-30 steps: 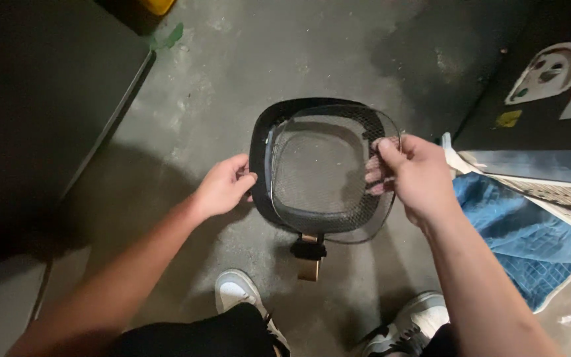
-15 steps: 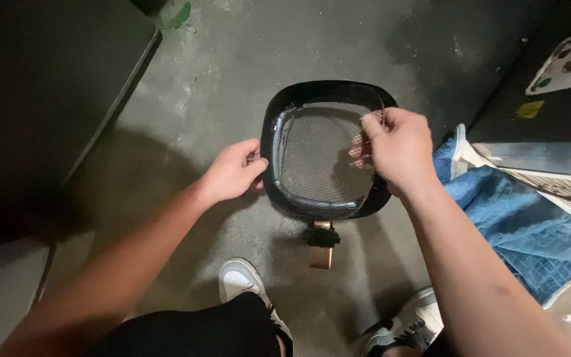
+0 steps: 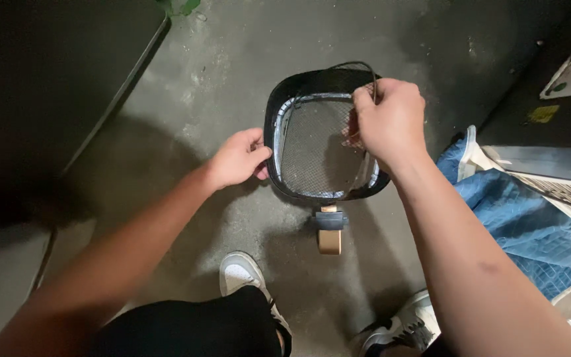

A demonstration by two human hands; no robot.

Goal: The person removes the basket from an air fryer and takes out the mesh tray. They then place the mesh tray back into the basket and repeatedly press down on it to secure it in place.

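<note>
Blue padded blanket (image 3: 530, 225) lies just right of the held black basket (image 3: 325, 132).

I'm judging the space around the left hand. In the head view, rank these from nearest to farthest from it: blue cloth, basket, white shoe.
1. Basket: touching the left hand, just to its right.
2. White shoe: below the hand, on the floor.
3. Blue cloth: far right, beyond the right hand.
</note>
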